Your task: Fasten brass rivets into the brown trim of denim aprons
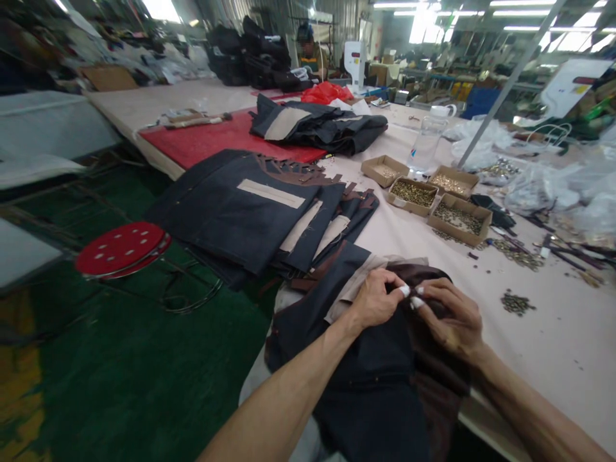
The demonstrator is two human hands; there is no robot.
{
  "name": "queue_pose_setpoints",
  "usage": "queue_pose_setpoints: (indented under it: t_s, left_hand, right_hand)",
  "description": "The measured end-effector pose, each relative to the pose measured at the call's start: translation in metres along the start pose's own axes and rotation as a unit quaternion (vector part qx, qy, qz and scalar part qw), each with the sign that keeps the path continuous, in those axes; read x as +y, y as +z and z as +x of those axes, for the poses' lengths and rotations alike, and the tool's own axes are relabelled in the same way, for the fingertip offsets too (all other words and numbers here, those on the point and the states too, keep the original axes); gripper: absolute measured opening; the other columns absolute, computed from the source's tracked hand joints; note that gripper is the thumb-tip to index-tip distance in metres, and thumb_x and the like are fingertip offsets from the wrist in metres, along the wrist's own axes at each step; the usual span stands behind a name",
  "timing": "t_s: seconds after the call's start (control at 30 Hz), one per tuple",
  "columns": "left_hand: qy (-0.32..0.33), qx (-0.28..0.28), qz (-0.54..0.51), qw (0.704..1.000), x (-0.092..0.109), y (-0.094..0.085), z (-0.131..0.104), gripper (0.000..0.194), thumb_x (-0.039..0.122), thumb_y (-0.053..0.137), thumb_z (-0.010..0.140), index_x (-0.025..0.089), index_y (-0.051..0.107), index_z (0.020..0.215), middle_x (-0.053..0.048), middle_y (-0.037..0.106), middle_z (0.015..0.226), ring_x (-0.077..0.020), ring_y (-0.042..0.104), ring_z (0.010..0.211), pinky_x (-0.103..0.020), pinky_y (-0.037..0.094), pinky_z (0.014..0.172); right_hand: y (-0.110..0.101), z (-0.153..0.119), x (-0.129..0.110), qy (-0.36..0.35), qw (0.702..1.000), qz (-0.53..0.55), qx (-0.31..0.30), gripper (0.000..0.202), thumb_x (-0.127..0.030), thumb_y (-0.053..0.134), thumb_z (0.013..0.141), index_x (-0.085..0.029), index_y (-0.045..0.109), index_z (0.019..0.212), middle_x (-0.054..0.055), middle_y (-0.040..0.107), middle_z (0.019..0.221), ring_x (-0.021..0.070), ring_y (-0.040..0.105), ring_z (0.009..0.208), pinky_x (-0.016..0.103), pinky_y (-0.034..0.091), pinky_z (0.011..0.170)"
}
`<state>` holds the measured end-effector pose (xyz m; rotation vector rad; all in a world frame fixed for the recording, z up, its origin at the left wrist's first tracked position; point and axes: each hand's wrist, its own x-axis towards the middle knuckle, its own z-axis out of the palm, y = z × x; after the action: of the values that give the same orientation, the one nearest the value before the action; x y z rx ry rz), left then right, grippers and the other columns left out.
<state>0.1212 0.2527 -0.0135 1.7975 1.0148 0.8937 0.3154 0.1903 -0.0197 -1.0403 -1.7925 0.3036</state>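
Observation:
A dark navy fabric piece (370, 359) with brown lining and a beige strip lies over the table's near edge and hangs down toward me. My left hand (379, 298) is closed, pinching this cloth at its brown part. Close beside it, my right hand (450, 314) is also closed, thumb and fingers pressed together on the same brown material. White wraps cover several fingertips. Whether a small metal part sits between the fingertips is too small to tell. Left of my hands is a stack of similar navy pieces (216, 205) with beige strips and brown tabs.
Small cardboard boxes (456, 234) of metal fittings stand right of the stack, near a clear bottle (427, 141). A loose pile of fittings (516, 302) lies on the table (543, 359). Tools and plastic bags crowd the right side. A red stool (120, 249) stands on the green floor.

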Motion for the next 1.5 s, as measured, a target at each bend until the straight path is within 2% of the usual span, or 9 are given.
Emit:
queue_pose_setpoints:
  t_s: [0.13, 0.27, 0.37, 0.53, 0.7, 0.97, 1.2, 1.3, 1.5]
  left_hand:
    - [-0.015, 0.005, 0.007, 1.000, 0.000, 0.000, 0.000, 0.012, 0.017, 0.065, 0.079, 0.016, 0.076, 0.084, -0.004, 0.074, 0.087, -0.0190, 0.064, 0.086, -0.030, 0.048, 0.080]
    - [0.011, -0.012, 0.000, 1.000, -0.003, -0.001, 0.000, 0.012, 0.016, 0.067, 0.077, 0.016, 0.075, 0.086, -0.004, 0.073, 0.089, -0.0192, 0.063, 0.089, -0.030, 0.048, 0.084]
    - [0.019, -0.023, 0.019, 0.999, -0.006, -0.001, -0.001, 0.012, 0.015, 0.065, 0.078, 0.016, 0.073, 0.087, -0.005, 0.071, 0.091, -0.0194, 0.062, 0.090, -0.031, 0.048, 0.084]
    - [0.007, -0.012, 0.062, 0.998, -0.008, 0.004, -0.003, 0.014, 0.013, 0.059, 0.078, 0.016, 0.068, 0.088, -0.006, 0.068, 0.094, -0.0199, 0.061, 0.091, -0.032, 0.048, 0.085]
    - [0.017, 0.006, 0.069, 0.997, -0.009, 0.007, -0.005, 0.015, 0.012, 0.057, 0.078, 0.017, 0.066, 0.089, -0.005, 0.066, 0.093, -0.0199, 0.061, 0.090, -0.033, 0.048, 0.085]
    - [0.043, 0.019, 0.019, 0.999, -0.007, 0.001, -0.009, 0.016, 0.010, 0.058, 0.078, 0.017, 0.067, 0.090, -0.004, 0.066, 0.091, -0.0184, 0.060, 0.089, -0.032, 0.047, 0.084]
    - [0.047, 0.052, -0.049, 0.996, -0.005, 0.002, -0.014, 0.014, 0.009, 0.064, 0.077, 0.016, 0.069, 0.088, -0.004, 0.069, 0.090, -0.0174, 0.063, 0.087, -0.030, 0.049, 0.083]
    - [0.038, 0.064, -0.064, 0.995, -0.007, 0.003, -0.015, 0.012, 0.010, 0.068, 0.076, 0.015, 0.071, 0.086, -0.005, 0.071, 0.092, -0.0179, 0.064, 0.088, -0.030, 0.050, 0.083]
    - [0.012, 0.045, -0.064, 0.997, -0.004, 0.003, -0.016, 0.014, 0.013, 0.069, 0.077, 0.016, 0.075, 0.089, -0.005, 0.074, 0.091, -0.0168, 0.065, 0.084, -0.028, 0.050, 0.079]
  right_hand:
    - [0.005, 0.003, -0.001, 0.163, 0.983, 0.081, 0.002, 0.004, -0.025, 0.071, 0.087, -0.022, 0.071, 0.090, 0.005, 0.069, 0.089, 0.0193, 0.066, 0.077, 0.032, 0.053, 0.068]
    - [0.005, 0.002, 0.004, 0.287, 0.941, 0.178, -0.005, 0.016, -0.034, 0.076, 0.084, -0.020, 0.070, 0.088, 0.004, 0.068, 0.080, 0.0165, 0.064, 0.065, 0.027, 0.052, 0.059]
    - [0.006, 0.000, 0.007, 0.336, 0.920, 0.201, 0.009, 0.024, -0.038, 0.080, 0.079, -0.018, 0.070, 0.090, 0.004, 0.068, 0.078, 0.0162, 0.065, 0.060, 0.027, 0.053, 0.056]
    - [0.007, -0.001, 0.009, 0.340, 0.918, 0.205, 0.014, 0.030, -0.042, 0.082, 0.077, -0.018, 0.070, 0.092, 0.005, 0.070, 0.083, 0.0162, 0.065, 0.060, 0.027, 0.055, 0.055]
    - [0.006, -0.003, 0.014, 0.344, 0.923, 0.169, -0.022, 0.032, -0.044, 0.079, 0.080, -0.017, 0.072, 0.096, 0.005, 0.070, 0.078, 0.0164, 0.065, 0.057, 0.026, 0.053, 0.053]
    - [0.004, -0.002, 0.010, 0.335, 0.926, 0.167, -0.040, 0.030, -0.044, 0.078, 0.082, -0.019, 0.073, 0.098, 0.003, 0.071, 0.072, 0.0152, 0.064, 0.053, 0.025, 0.049, 0.050]
    - [-0.006, 0.004, 0.010, 0.389, 0.887, 0.234, -0.083, 0.032, -0.042, 0.085, 0.075, -0.017, 0.078, 0.094, 0.007, 0.074, 0.071, 0.0211, 0.070, 0.060, 0.029, 0.056, 0.059]
    - [-0.007, 0.006, 0.011, 0.401, 0.871, 0.272, -0.080, 0.029, -0.037, 0.088, 0.070, -0.016, 0.078, 0.088, 0.008, 0.075, 0.075, 0.0207, 0.070, 0.061, 0.030, 0.057, 0.061]
    - [-0.006, 0.007, 0.014, 0.384, 0.864, 0.315, -0.081, 0.022, -0.030, 0.089, 0.067, -0.017, 0.080, 0.082, 0.006, 0.073, 0.078, 0.0180, 0.067, 0.061, 0.028, 0.055, 0.058]
